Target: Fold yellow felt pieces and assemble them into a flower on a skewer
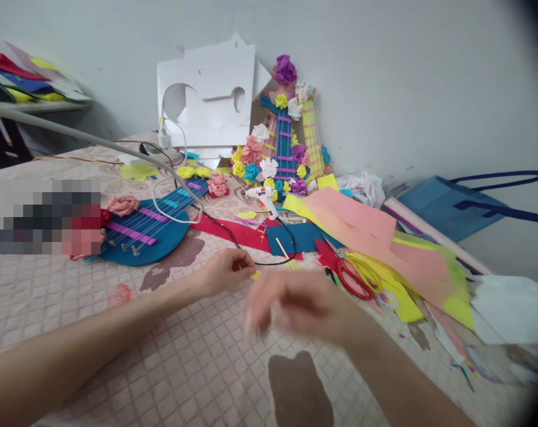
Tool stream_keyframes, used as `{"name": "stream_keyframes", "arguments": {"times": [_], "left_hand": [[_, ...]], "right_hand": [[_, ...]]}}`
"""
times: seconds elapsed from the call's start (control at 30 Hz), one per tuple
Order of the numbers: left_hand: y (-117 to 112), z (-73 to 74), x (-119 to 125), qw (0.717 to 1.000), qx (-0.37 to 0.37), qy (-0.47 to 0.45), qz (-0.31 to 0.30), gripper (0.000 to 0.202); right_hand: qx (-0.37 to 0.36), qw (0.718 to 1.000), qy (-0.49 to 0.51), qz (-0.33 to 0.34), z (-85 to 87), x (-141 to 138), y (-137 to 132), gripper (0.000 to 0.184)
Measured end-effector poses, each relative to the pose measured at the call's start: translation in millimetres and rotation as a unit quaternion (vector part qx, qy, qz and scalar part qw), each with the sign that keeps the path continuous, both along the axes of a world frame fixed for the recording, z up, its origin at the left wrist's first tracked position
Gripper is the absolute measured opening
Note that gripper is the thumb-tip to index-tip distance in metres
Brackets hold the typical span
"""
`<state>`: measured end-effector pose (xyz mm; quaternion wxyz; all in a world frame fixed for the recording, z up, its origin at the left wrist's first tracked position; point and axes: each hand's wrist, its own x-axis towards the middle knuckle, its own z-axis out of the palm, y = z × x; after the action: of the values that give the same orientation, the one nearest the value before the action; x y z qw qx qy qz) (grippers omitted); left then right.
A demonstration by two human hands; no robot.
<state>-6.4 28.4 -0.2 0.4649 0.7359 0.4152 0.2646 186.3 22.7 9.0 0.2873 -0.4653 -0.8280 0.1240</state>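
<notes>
My left hand (224, 271) is over the middle of the table with its fingers pinched together. At its fingertips shows a small yellow piece (255, 275), too small to tell its kind. My right hand (295, 302) is close by on the right, smeared by motion, so its fingers cannot be made out. Left of my hands lies a blue craft guitar (171, 243) with purple strips, strings and paper flowers. Beyond my hands are a white hot glue gun (262, 194), a red strip (233, 231) and a blue strip (290, 238).
Red-handled scissors (355, 281) lie at the right beside pink sheets (353, 216) and yellow sheets (404, 302). Flower-covered craft guitars (284, 139) lean on the wall. A white cable (95, 139) crosses the left side. A blue bag (451, 207) stands far right.
</notes>
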Motion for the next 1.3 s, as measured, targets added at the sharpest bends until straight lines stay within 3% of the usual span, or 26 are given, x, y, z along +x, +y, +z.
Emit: {"name": "stream_keyframes", "arguments": {"times": [0.17,0.33,0.5,0.63,0.77,0.87,1.1,1.2,1.3], "left_hand": [[-2.6,-3.0,-0.4,0.999,0.033,0.032,0.01,0.012],[-0.7,-7.2,-2.8,0.999,0.023,0.036,-0.006,0.014],[0.8,-4.5,-3.7,1.0,-0.007,0.016,-0.004,0.012],[3.3,-4.2,-4.8,1.0,-0.026,-0.002,-0.004,0.011],[8.5,-6.0,-8.0,0.998,-0.056,-0.026,-0.011,0.013],[11.3,-6.2,-9.6,0.987,-0.145,-0.075,-0.01,0.016],[0.5,-1.0,-0.8,0.91,-0.368,-0.188,0.019,0.014],[-5.9,-0.7,4.8,0.878,-0.42,-0.23,0.003,0.015],[-8.0,-1.7,8.2,0.855,-0.444,-0.269,0.018,0.011]], "right_hand": [[0.069,0.988,-0.138,0.024,16.1,-5.3,67.4,0.019],[0.086,0.98,-0.175,0.037,6.1,-24.8,123.9,0.02],[0.088,0.972,-0.21,0.062,-7.4,-41.4,145.7,0.018],[0.092,0.972,-0.209,0.057,-5.4,-44.0,146.2,0.016],[0.102,0.979,-0.174,0.017,6.3,-35.5,123.3,0.015],[0.101,0.985,-0.139,-0.015,14.6,-23.0,83.3,0.014],[0.108,0.994,-0.021,-0.008,10.2,-2.2,-29.6,0.017],[0.119,0.992,-0.034,0.004,3.8,-1.2,-51.7,0.021],[0.138,0.988,-0.063,0.006,-0.7,-0.3,-56.3,0.024]]}}
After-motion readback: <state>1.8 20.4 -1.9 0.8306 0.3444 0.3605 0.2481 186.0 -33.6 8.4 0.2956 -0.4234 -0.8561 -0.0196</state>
